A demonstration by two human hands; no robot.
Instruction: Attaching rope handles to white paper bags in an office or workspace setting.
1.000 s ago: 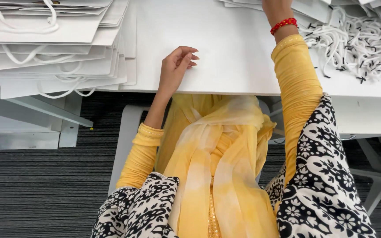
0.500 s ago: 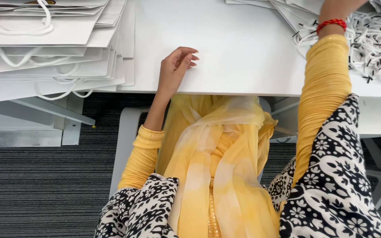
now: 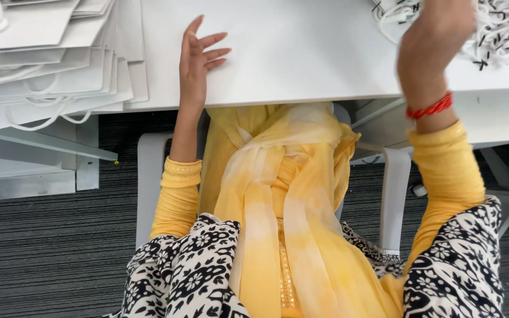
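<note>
Sitting close at the white worktop (image 3: 301, 65) and looking down. Resting the left hand (image 3: 198, 59) on its side at the near edge of the worktop, a little left of the middle. Spreading its fingers (image 3: 210, 41) wide open and holding nothing at all. Lifting the right hand (image 3: 434, 41) up at the far right, just beside the pile of white cords (image 3: 502, 29) with black tips. Wearing a red thread band (image 3: 429, 109) on that wrist. Looking very blurry there, so not being able to tell how far those fingers are open, or whether gripping a cord or not. Keeping a big stack of white paper bags (image 3: 48, 65) with cord handles on the far left, lying flat and fanned out, well apart from the cords. Probably working on the picking-up step: going to the cord pile with the right hand while waiting with the left one. Next, likely needing a small, careful pinch on just one or two cords, because of the pile being all tangled up. Also needing a slow pull toward the near side, to avoid dragging the whole bunch along. Maybe needing the open left hand too, for pressing down on the worktop.
</note>
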